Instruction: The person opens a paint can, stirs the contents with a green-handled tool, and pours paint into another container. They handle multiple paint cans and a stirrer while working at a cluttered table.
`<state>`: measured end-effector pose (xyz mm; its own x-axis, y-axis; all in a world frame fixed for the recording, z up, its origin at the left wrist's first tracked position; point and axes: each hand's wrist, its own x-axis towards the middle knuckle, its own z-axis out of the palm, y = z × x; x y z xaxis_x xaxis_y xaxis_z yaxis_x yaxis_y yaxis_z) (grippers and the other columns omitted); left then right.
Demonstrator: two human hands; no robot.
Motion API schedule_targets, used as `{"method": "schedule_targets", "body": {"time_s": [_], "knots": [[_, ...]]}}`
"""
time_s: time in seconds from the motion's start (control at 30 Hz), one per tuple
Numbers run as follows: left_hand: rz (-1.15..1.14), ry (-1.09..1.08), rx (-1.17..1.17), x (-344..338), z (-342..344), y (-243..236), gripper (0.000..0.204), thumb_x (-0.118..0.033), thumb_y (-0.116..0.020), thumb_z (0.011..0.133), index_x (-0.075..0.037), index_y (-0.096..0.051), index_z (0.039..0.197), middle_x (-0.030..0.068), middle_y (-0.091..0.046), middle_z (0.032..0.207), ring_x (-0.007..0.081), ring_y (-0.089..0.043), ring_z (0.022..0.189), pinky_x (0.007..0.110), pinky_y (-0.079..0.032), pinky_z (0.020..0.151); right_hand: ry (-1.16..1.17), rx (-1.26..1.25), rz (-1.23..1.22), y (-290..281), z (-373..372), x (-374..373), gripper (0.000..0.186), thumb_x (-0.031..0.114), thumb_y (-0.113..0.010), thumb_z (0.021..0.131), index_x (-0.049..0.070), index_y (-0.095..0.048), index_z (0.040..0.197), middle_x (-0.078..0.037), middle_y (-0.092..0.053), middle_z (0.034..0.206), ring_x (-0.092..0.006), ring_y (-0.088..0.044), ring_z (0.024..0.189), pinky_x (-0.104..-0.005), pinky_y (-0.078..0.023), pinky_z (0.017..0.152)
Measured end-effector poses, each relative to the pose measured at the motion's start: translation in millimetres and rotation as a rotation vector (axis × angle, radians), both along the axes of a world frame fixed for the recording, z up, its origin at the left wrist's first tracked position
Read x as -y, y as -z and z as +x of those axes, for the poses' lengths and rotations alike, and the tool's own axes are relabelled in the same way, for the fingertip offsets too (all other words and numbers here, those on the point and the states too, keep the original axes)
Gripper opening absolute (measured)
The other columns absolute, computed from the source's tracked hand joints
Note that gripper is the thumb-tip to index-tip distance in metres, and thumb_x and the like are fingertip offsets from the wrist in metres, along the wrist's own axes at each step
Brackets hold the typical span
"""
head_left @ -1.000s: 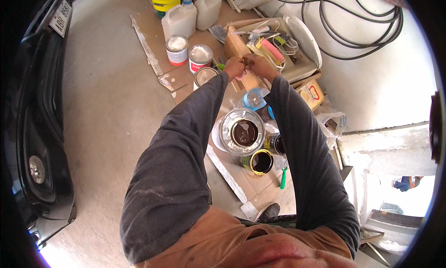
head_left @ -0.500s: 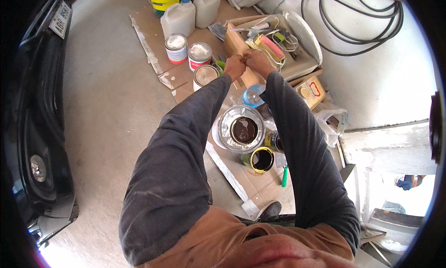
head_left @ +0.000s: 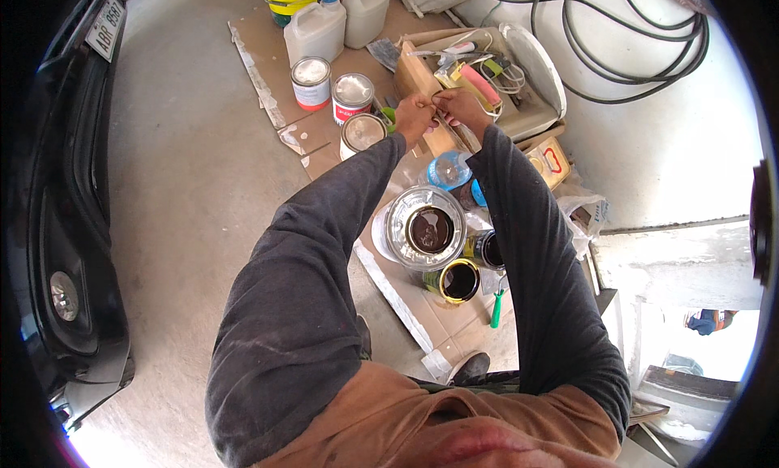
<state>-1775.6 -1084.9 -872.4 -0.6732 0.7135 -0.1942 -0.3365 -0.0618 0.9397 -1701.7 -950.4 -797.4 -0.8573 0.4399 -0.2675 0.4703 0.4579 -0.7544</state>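
My left hand (head_left: 414, 116) and my right hand (head_left: 462, 107) are held close together, fingers pinched on a small thin object (head_left: 436, 104) between them; what it is cannot be told. They hover over a brown cardboard box (head_left: 422, 78), next to a white tray (head_left: 535, 70) holding a pink roller (head_left: 480, 84). Below my forearms stands an open tin of dark liquid (head_left: 430, 228), with a yellow-rimmed open tin (head_left: 460, 280) and a smaller tin (head_left: 488, 247) beside it.
Three closed tins (head_left: 311, 82) (head_left: 353, 97) (head_left: 363, 131) and two white jugs (head_left: 316, 31) stand on flattened cardboard (head_left: 268, 70). A plastic bottle (head_left: 449, 172) and a green-handled tool (head_left: 497, 310) lie near the tins. Black hose (head_left: 641, 62) coils at the back right. A dark car bumper (head_left: 57, 224) fills the left.
My hands stay together at the same spot over the box, with the right hand shifting slightly up. Nothing else has moved.
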Motion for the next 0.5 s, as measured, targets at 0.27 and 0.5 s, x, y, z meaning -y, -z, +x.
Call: {"method": "schedule_targets", "body": {"time_s": [0.27, 0.5], "knots": [[-0.122, 0.147, 0.369, -9, -20, 3, 0.033, -0.035, -0.063, 0.097, -0.005, -0.063, 0.110, 0.0115, -0.069, 0.094, 0.0309, -0.072, 0.079, 0.051, -0.061, 0.072, -0.016, -0.049, 0.076, 14, 0, -5, 0.021, 0.022, -0.067, 0.094, 0.004, -0.077, 0.097, -0.005, -0.070, 0.070, -0.0145, -0.066, 0.057, -0.0297, -0.051, 0.051], [-0.207, 0.296, 0.379, -7, -38, -6, 0.030, -0.033, -0.057, 0.099, -0.007, -0.063, 0.114, 0.0129, -0.068, 0.103, 0.0305, -0.071, 0.080, 0.055, -0.060, 0.082, 0.003, 0.017, 0.091, 3, -7, 3, 0.016, 0.019, -0.065, 0.090, 0.007, -0.076, 0.091, -0.006, -0.070, 0.069, -0.0164, -0.066, 0.057, -0.0315, -0.053, 0.051]]}}
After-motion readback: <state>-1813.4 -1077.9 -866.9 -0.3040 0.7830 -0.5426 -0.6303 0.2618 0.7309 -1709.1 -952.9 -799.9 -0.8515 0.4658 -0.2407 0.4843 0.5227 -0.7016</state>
